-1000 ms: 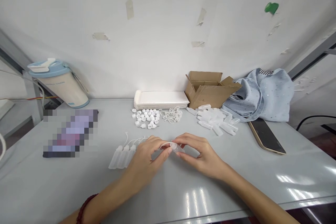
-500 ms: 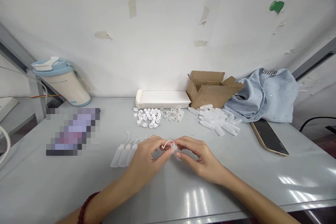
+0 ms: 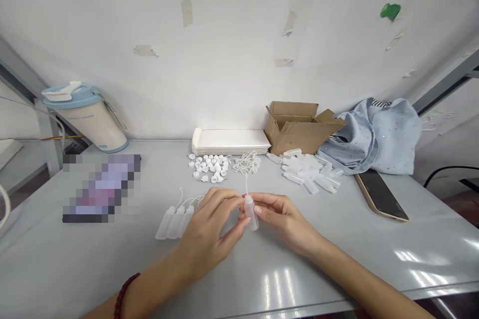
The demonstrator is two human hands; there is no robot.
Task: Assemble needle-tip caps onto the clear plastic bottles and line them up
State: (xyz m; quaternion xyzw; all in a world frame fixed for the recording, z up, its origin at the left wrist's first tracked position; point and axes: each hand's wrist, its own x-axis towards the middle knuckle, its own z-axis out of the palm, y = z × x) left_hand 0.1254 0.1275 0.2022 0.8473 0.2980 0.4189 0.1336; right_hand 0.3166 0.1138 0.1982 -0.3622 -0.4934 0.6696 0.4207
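A small translucent plastic bottle (image 3: 252,219) stands nearly upright between my two hands, with a thin white cord rising from its white neck. My right hand (image 3: 286,219) grips its side with thumb and fingers. From the other side, my left hand (image 3: 213,224) has its index fingertip at the neck and its thumb against the body. Several similar bottles (image 3: 174,223), with white cords out of their tops, lie in a row by my left hand, partly hidden behind it. Beyond my hands are a pile of white caps (image 3: 209,164) and a tangle of white cords (image 3: 247,163).
Loose translucent bottles (image 3: 309,172) are heaped before an open cardboard box (image 3: 299,134). White padded envelopes (image 3: 232,142) lie stacked by the wall. A tumbler (image 3: 93,119) and a blurred-out phone-like object (image 3: 105,189) are left; a blue cloth bag (image 3: 392,134) and a phone (image 3: 381,197), right.
The bottle has turned from tilted with its mouth facing me to nearly upright. Its cord, curled to the left before, now points up. My left fingers have shifted around it.
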